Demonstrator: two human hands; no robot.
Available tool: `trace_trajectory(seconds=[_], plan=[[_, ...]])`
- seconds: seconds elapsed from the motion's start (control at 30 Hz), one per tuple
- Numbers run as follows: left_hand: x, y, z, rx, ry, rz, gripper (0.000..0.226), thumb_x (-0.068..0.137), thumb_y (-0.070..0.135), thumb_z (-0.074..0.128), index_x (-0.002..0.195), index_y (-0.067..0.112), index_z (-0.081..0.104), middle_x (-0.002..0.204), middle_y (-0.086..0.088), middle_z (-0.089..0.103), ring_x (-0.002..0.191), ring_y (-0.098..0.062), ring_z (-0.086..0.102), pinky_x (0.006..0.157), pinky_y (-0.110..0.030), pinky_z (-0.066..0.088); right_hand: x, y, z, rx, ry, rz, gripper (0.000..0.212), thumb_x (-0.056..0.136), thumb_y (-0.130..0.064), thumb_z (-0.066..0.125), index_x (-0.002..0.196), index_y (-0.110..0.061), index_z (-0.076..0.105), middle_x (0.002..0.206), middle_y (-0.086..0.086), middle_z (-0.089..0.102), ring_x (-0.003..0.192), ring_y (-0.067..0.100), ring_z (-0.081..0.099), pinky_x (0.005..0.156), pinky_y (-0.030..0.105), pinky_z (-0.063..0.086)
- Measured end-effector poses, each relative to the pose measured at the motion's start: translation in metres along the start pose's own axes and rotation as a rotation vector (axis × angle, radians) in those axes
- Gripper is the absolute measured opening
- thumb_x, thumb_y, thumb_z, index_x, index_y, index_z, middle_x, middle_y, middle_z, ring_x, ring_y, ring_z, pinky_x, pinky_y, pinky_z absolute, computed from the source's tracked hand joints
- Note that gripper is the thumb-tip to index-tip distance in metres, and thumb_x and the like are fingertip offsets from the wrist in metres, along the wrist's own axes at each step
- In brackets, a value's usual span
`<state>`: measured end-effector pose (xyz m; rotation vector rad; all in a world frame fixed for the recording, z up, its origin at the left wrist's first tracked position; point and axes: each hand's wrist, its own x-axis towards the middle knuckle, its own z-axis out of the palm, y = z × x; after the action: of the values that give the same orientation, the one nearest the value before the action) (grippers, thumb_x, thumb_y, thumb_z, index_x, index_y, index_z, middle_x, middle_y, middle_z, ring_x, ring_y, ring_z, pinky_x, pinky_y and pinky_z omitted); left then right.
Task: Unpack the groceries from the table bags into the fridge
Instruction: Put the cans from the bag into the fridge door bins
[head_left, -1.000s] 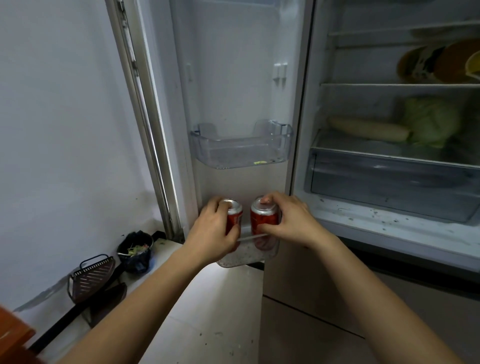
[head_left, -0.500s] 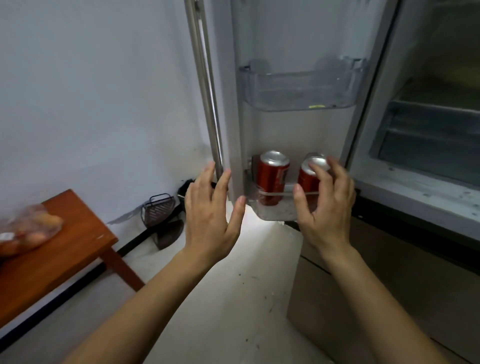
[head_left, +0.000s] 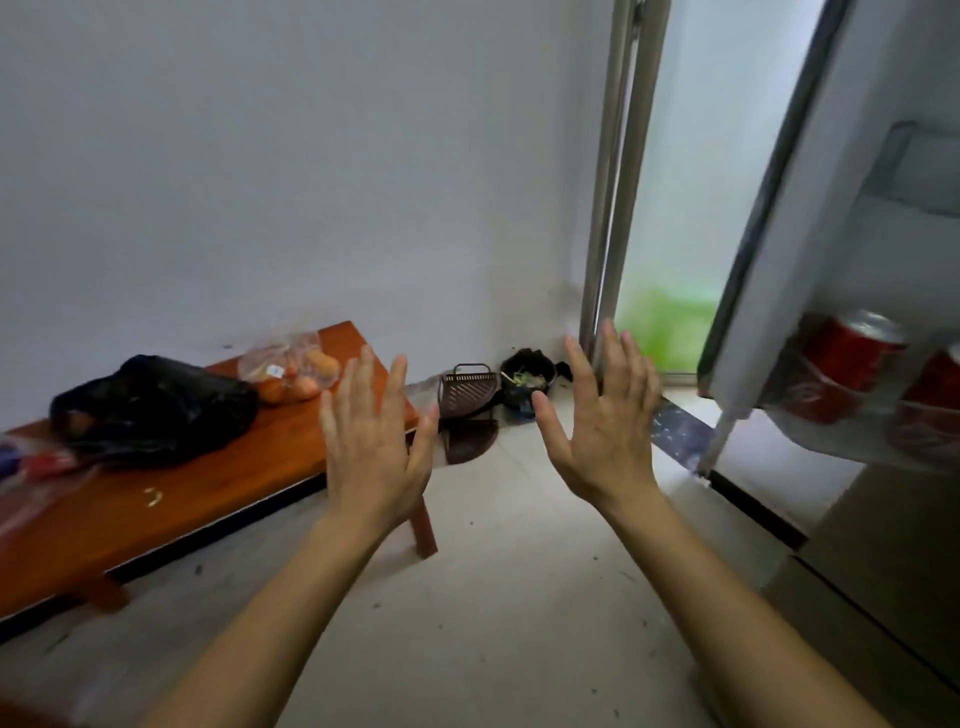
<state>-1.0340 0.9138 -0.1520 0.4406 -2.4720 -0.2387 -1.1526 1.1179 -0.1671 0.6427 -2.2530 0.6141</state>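
On the tabletop (head_left: 156, 514) at far left, a black bag (head_left: 150, 410) is lying lengthwise along the far edge, touching a clear produce bag (head_left: 291, 371) near the far right corner. The left hand (head_left: 371, 441) and right hand (head_left: 605, 426) are hovering with fingers spread, holding nothing. Two red cans (head_left: 852, 353) are standing upright in the fridge door shelf (head_left: 852, 441).

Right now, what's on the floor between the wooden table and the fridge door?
A brown slotted basket and a black bin holding green scraps, by the wall, in the head view.
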Motion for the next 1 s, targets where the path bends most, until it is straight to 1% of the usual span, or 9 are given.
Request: trace_trajectory(seconds=[0.07, 0.2, 0.33, 0.4, 0.47, 0.63, 0.8, 0.93, 1.0], plan=[[-0.006, -0.058, -0.022, 0.020, 0.015, -0.041, 0.065, 0.100, 0.055, 0.026, 0.157, 0.022, 0.025, 0.166, -0.009, 0.014, 0.154, -0.026, 0.009, 0.121, -0.057, 0.012, 0.005, -0.054, 0.027, 0.030, -0.026, -0.035, 0.065, 0.095, -0.052, 0.050, 0.150, -0.018, 0.041, 0.161, 0.018, 0.025, 0.150, 0.037, 0.020, 0.119, 0.055, 0.016], [-0.012, -0.180, -0.073, 0.077, 0.067, -0.157, 0.068, 0.100, 0.056, 0.024, 0.154, 0.017, 0.032, 0.164, -0.013, 0.019, 0.152, -0.029, 0.016, 0.121, -0.057, 0.014, 0.018, -0.181, 0.084, 0.109, -0.104, -0.141, 0.068, 0.096, -0.057, 0.044, 0.153, -0.020, 0.035, 0.162, 0.017, 0.022, 0.151, 0.035, 0.018, 0.120, 0.052, 0.015], [-0.021, -0.285, -0.115, 0.108, 0.079, -0.310, 0.071, 0.099, 0.059, 0.019, 0.156, 0.019, 0.027, 0.166, -0.010, 0.015, 0.153, -0.027, 0.012, 0.122, -0.055, 0.013, 0.026, -0.299, 0.134, 0.218, -0.192, -0.190, 0.067, 0.097, -0.056, 0.044, 0.153, -0.020, 0.033, 0.162, 0.015, 0.023, 0.149, 0.034, 0.022, 0.118, 0.052, 0.021], [-0.023, -0.326, -0.128, 0.132, 0.083, -0.355, 0.071, 0.099, 0.060, 0.017, 0.157, 0.020, 0.024, 0.166, -0.008, 0.013, 0.153, -0.025, 0.009, 0.123, -0.053, 0.010, 0.028, -0.341, 0.153, 0.269, -0.229, -0.231, 0.067, 0.098, -0.056, 0.042, 0.154, -0.020, 0.031, 0.162, 0.014, 0.022, 0.149, 0.032, 0.022, 0.118, 0.048, 0.020], [-0.024, -0.365, -0.134, 0.151, 0.093, -0.391, 0.069, 0.100, 0.059, 0.019, 0.157, 0.021, 0.024, 0.166, -0.008, 0.014, 0.153, -0.026, 0.009, 0.123, -0.054, 0.012, 0.033, -0.376, 0.176, 0.312, -0.269, -0.271, 0.067, 0.099, -0.056, 0.041, 0.155, -0.022, 0.028, 0.163, 0.012, 0.021, 0.150, 0.029, 0.021, 0.119, 0.045, 0.018], [-0.021, -0.464, -0.122, 0.154, 0.082, -0.489, 0.067, 0.101, 0.061, 0.020, 0.157, 0.023, 0.023, 0.166, -0.006, 0.014, 0.153, -0.024, 0.011, 0.122, -0.053, 0.018, 0.050, -0.447, 0.254, 0.388, -0.340, -0.307, 0.063, 0.099, -0.054, 0.043, 0.153, -0.023, 0.031, 0.161, 0.011, 0.026, 0.149, 0.029, 0.024, 0.117, 0.053, 0.029], [-0.004, -0.577, -0.088, 0.266, -0.094, -0.505, 0.066, 0.102, 0.060, 0.019, 0.156, 0.023, 0.023, 0.165, -0.004, 0.021, 0.152, -0.023, 0.017, 0.121, -0.052, 0.024, 0.070, -0.512, 0.360, 0.445, -0.465, -0.338, 0.062, 0.100, -0.050, 0.045, 0.153, -0.021, 0.030, 0.160, 0.012, 0.028, 0.146, 0.031, 0.030, 0.115, 0.050, 0.030], [0.023, -0.647, -0.071, 0.343, -0.207, -0.598, 0.060, 0.103, 0.049, 0.035, 0.155, 0.020, 0.028, 0.162, -0.009, 0.028, 0.149, -0.028, 0.027, 0.118, -0.050, 0.025, 0.094, -0.562, 0.450, 0.436, -0.640, -0.383, 0.065, 0.100, -0.049, 0.045, 0.155, -0.020, 0.028, 0.158, 0.012, 0.031, 0.145, 0.032, 0.032, 0.114, 0.051, 0.036], [0.038, -0.679, -0.065, 0.342, -0.249, -0.643, 0.058, 0.103, 0.045, 0.037, 0.155, 0.019, 0.030, 0.161, -0.008, 0.031, 0.148, -0.028, 0.030, 0.118, -0.047, 0.025, 0.109, -0.589, 0.487, 0.428, -0.734, -0.422, 0.066, 0.100, -0.047, 0.047, 0.156, -0.018, 0.027, 0.158, 0.012, 0.031, 0.145, 0.031, 0.031, 0.114, 0.049, 0.037]])
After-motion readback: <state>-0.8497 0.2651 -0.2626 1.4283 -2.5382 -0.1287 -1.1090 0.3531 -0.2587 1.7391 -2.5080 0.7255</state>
